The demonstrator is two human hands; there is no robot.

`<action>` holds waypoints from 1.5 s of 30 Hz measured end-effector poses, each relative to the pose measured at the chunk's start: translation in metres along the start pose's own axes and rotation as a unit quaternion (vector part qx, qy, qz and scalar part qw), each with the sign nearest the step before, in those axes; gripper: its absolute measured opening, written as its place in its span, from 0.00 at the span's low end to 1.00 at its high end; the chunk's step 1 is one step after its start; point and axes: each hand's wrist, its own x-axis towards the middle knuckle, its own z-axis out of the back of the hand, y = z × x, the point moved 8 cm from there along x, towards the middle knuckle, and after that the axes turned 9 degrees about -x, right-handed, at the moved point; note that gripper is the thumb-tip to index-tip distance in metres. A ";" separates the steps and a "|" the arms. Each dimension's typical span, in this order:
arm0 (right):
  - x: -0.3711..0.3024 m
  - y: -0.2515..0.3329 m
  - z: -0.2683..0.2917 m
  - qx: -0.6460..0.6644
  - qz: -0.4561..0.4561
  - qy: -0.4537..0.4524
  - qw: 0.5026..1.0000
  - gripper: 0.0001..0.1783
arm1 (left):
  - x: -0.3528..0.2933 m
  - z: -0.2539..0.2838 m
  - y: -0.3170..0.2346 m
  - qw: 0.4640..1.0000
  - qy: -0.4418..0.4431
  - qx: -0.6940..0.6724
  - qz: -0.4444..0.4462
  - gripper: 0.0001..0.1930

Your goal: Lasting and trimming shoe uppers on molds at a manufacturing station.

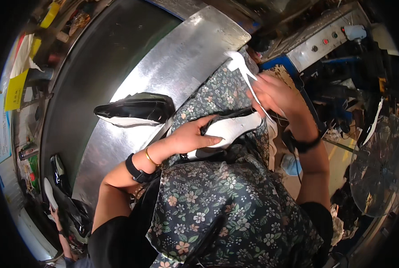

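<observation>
My left hand [188, 136] is wrapped round a black shoe over my lap, its thumb on the pale sole [237, 127] that faces up. Glossy black material shows along the shoe's edge and at the end by my wrist. My right hand [275, 94], slightly blurred, is closed on a long thin white strip-like thing [247, 77] by the shoe's far right end. This white thing has a broader, bright upper end; its exact kind I cannot make out. Left of my hands, another glossy black shoe [137, 109] with a white lower edge lies on the metal tabletop.
The shiny metal tabletop [181, 51] borders a dark belt-like surface [101, 49]. At lower left, a co-worker's hand [54, 212] holds a white sole near black shoes [60, 174]. A control box [326, 42] and a round wire fan guard [376, 165] stand on the right.
</observation>
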 end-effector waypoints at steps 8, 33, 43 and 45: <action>-0.095 -0.095 -0.010 -0.287 -0.221 -0.077 0.929 0.19 | 0.001 -0.009 -0.008 0.993 -0.008 0.096 0.062 0.39; -0.058 -0.141 -0.044 -0.463 0.258 -0.090 0.843 0.18 | 0.013 -0.002 0.004 0.996 0.066 -0.036 0.046 0.29; -0.085 -0.138 -0.046 -0.512 0.263 -0.166 0.801 0.18 | 0.037 -0.029 -0.001 0.948 0.059 -0.154 0.271 0.45; -0.097 -0.125 -0.045 -0.551 0.264 -0.125 0.782 0.18 | 0.043 -0.028 -0.004 0.974 0.053 -0.035 0.218 0.47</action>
